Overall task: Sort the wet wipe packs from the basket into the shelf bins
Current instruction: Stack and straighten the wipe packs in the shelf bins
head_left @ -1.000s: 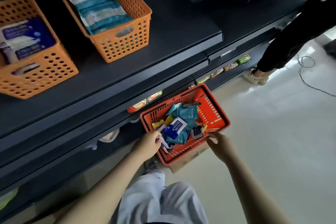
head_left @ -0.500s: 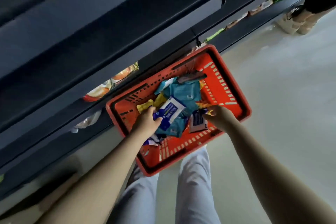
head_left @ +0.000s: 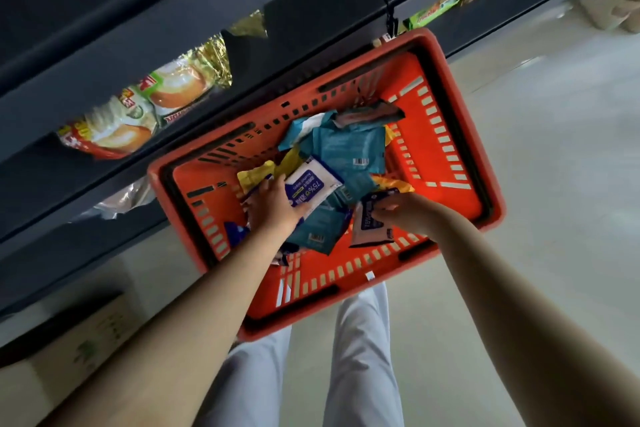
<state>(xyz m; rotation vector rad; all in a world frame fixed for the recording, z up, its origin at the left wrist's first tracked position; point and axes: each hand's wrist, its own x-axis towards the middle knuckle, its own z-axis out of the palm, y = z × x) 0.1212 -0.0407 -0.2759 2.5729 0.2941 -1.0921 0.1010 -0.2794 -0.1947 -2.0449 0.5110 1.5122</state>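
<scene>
An orange-red shopping basket (head_left: pixel 460 163) stands on the floor below me, filled with several wet wipe packs. My left hand (head_left: pixel 273 206) grips a white and blue pack (head_left: pixel 311 185) near the basket's middle. My right hand (head_left: pixel 403 210) pinches a dark blue and white pack (head_left: pixel 367 230) by its upper edge. Teal packs (head_left: pixel 349 146) lie between and behind both hands, and yellow packs (head_left: pixel 256 173) show at the left of the pile. The shelf bins are out of view.
Dark shelving (head_left: pixel 173 10) runs across the top, its lower shelves holding snack bags (head_left: pixel 138 118) and green packets (head_left: pixel 433 12). A cardboard box (head_left: pixel 79 343) sits at lower left. My legs in pale trousers (head_left: pixel 360 357) stand just behind the basket. Pale floor (head_left: pixel 554 149) spreads to the right.
My view has dropped from the shelf bins down onto the basket, which now looms larger. Both hands went from the basket's near rim into the pile; each has taken hold of a pack.
</scene>
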